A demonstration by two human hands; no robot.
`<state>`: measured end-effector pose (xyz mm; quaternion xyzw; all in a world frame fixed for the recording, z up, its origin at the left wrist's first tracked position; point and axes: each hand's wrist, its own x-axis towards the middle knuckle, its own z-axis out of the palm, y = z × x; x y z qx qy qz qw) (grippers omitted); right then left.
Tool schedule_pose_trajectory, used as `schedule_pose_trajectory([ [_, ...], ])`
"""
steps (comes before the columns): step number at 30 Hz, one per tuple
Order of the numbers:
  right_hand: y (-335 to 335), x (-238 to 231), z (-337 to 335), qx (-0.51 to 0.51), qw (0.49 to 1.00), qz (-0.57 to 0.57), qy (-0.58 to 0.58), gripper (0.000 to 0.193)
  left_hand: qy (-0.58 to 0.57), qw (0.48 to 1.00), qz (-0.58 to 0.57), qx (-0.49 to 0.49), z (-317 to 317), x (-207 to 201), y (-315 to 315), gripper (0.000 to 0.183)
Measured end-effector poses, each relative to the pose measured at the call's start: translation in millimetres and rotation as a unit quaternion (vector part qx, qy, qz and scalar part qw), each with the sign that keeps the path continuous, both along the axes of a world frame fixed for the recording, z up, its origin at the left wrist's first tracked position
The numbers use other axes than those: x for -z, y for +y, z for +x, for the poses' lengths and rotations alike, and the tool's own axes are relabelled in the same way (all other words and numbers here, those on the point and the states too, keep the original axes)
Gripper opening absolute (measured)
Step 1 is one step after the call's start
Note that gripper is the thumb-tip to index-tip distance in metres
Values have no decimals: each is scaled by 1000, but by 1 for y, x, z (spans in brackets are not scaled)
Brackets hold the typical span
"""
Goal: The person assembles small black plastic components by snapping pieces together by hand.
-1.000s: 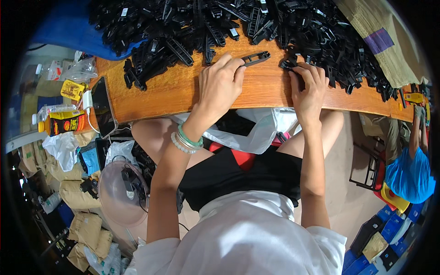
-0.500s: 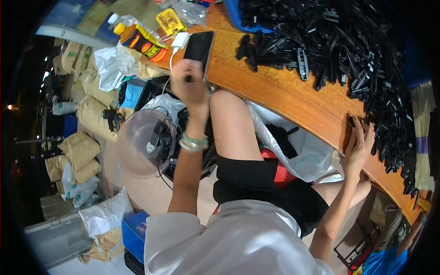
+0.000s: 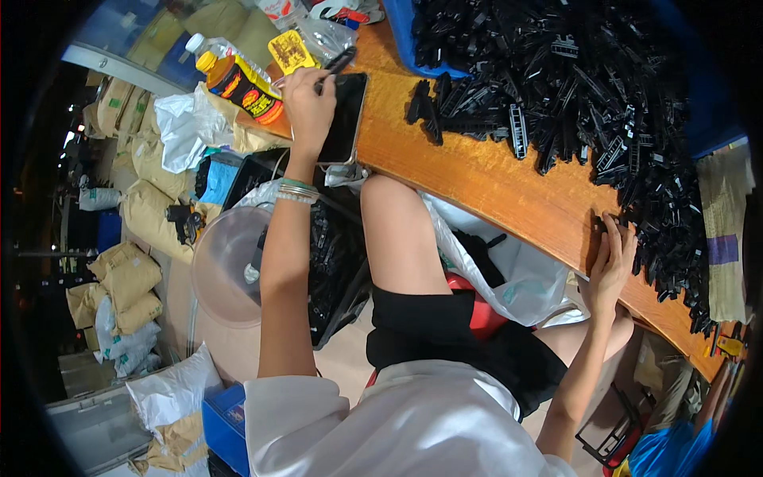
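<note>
Stretching across the wooden table, a heap of black plastic parts lies just beyond the right hand, whose fingers curl loosely at its near edge. At the table's left end the left hand rests on a dark phone, long axis pointing away from the person, fingers bent over its upper left edge.
</note>
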<state>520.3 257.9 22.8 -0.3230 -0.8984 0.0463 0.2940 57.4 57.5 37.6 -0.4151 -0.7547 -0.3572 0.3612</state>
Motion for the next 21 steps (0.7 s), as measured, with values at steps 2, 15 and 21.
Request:
schedule_pose_trajectory([
  [2, -1, 0, 0, 1, 1000, 5, 4, 27, -45, 997, -50, 26, -1, -3, 20, 11],
  [15, 0, 4, 6, 8, 998, -28, 52, 31, -212, 940, -54, 262, 155, -39, 61, 6],
  [21, 1, 1, -6, -25, 998, -15, 59, 31, -175, 896, -65, 403, 229, 6, 94, 10],
])
